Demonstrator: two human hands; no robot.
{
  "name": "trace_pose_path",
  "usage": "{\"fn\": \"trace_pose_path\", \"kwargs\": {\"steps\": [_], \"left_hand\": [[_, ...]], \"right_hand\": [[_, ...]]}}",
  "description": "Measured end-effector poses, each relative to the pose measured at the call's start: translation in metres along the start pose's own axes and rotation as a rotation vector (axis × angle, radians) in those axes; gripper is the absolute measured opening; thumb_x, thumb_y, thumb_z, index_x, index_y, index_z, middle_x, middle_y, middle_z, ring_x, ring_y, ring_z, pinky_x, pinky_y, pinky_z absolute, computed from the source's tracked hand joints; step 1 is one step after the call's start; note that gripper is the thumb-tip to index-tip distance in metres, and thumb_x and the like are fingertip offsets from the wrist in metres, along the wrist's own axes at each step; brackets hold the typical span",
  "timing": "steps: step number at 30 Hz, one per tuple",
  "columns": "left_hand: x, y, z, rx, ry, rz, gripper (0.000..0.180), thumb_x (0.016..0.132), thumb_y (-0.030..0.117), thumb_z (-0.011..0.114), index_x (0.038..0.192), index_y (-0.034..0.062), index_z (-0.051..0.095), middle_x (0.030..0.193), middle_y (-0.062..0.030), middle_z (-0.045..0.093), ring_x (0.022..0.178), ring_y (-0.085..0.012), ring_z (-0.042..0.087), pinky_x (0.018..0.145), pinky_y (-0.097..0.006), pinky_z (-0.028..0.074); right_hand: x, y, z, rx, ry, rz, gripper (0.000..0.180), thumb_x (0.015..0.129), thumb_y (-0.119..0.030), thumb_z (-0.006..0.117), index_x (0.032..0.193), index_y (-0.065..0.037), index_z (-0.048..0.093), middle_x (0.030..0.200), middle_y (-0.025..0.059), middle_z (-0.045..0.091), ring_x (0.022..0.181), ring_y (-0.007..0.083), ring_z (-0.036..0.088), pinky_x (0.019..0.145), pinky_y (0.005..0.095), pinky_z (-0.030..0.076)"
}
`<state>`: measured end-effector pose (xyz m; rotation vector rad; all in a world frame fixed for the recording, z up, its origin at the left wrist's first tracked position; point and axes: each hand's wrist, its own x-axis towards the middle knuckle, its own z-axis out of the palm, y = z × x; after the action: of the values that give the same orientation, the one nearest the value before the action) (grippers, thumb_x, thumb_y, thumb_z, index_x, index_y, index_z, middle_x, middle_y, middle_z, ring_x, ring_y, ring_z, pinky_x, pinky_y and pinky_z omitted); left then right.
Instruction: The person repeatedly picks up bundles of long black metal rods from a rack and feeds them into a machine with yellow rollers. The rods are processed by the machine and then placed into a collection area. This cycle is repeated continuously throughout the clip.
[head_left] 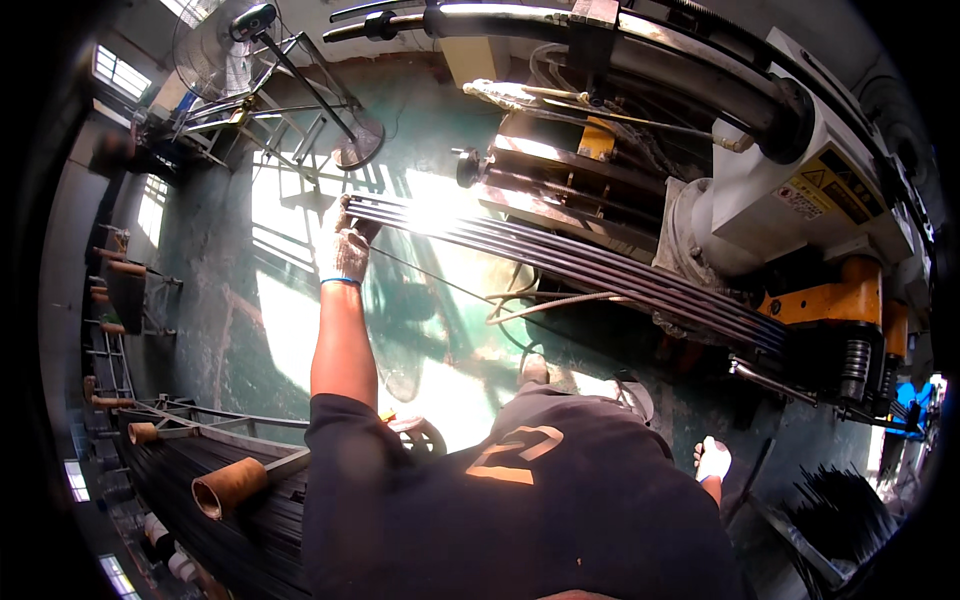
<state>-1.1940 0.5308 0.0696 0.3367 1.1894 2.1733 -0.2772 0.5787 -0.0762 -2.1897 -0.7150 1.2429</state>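
Observation:
My left hand (343,247), in a pale knitted work glove, is closed round the near ends of several long thin metal tubes (540,249). Side by side, the tubes slant down to the right, and their far ends reach the dark clamp head (832,355) of a large machine. My left arm is stretched out forward. My right hand (712,459), gloved in white, hangs low at my right side, apart from the tubes. Its fingers are curled in, and nothing shows in them.
The machine (740,215) with its white housing and orange arm (825,293) fills the right. A pedestal fan (358,150) stands ahead on the green floor. Racks of dark rods lie at lower left (180,480) and lower right (840,515). A hose (545,308) loops below the tubes.

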Motion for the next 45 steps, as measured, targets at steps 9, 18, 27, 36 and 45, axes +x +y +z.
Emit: {"fn": "trace_pose_path", "kwargs": {"steps": [9, 18, 27, 36, 45], "left_hand": [[0.039, 0.005, 0.007, 0.047, 0.057, -0.217, 0.044, 0.110, 0.036, 0.058, 0.140, 0.0047, 0.057, 0.139, -0.0219, 0.066, 0.120, -0.0385, 0.068, 0.102, -0.061, 0.056], [0.050, -0.003, -0.009, 0.167, -0.076, -0.322, 0.049, 0.108, 0.038, 0.063, 0.152, 0.0188, 0.055, 0.137, -0.0134, 0.067, 0.125, -0.0313, 0.067, 0.112, -0.050, 0.053], [0.034, 0.034, 0.004, 0.456, -0.276, -0.381, 0.058, 0.112, 0.029, 0.052, 0.167, 0.0234, 0.035, 0.152, -0.0103, 0.058, 0.130, -0.0288, 0.064, 0.107, -0.053, 0.055], [-0.041, 0.005, 0.073, 0.014, 0.361, -0.201, 0.078, 0.112, 0.061, 0.030, 0.160, 0.0001, 0.042, 0.167, -0.0218, 0.040, 0.156, -0.0413, 0.034, 0.130, -0.062, 0.027], [-0.246, -0.268, 0.159, -0.246, 0.602, -0.605, 0.071, 0.113, 0.053, 0.037, 0.165, 0.0041, 0.033, 0.173, -0.0129, 0.032, 0.156, -0.0345, 0.035, 0.127, -0.059, 0.030]], "right_hand": [[0.009, 0.006, 0.001, 0.004, -0.018, -0.015, 0.021, 0.103, -0.022, 0.065, 0.088, -0.011, 0.060, 0.071, 0.0029, 0.064, 0.051, 0.0113, 0.050, 0.043, 0.0285, 0.034], [0.003, 0.042, -0.007, 0.064, 0.037, -0.038, 0.019, 0.098, -0.021, 0.075, 0.098, -0.003, 0.071, 0.082, 0.0061, 0.074, 0.069, 0.0145, 0.067, 0.065, 0.0310, 0.054], [-0.020, 0.012, -0.008, -0.581, 0.097, -0.174, 0.031, 0.096, -0.036, 0.072, 0.086, -0.007, 0.075, 0.083, 0.0064, 0.077, 0.079, 0.0211, 0.071, 0.079, 0.0365, 0.055], [0.031, -0.042, -0.022, -0.591, 0.047, -0.016, 0.043, 0.092, -0.042, 0.077, 0.111, -0.003, 0.080, 0.116, 0.0232, 0.077, 0.115, 0.0399, 0.072, 0.096, 0.0471, 0.056], [0.198, -0.018, -0.048, -0.907, -0.281, -0.309, 0.065, 0.096, -0.050, 0.067, 0.137, 0.000, 0.066, 0.141, 0.0239, 0.066, 0.131, 0.0421, 0.062, 0.110, 0.0455, 0.050]]}}
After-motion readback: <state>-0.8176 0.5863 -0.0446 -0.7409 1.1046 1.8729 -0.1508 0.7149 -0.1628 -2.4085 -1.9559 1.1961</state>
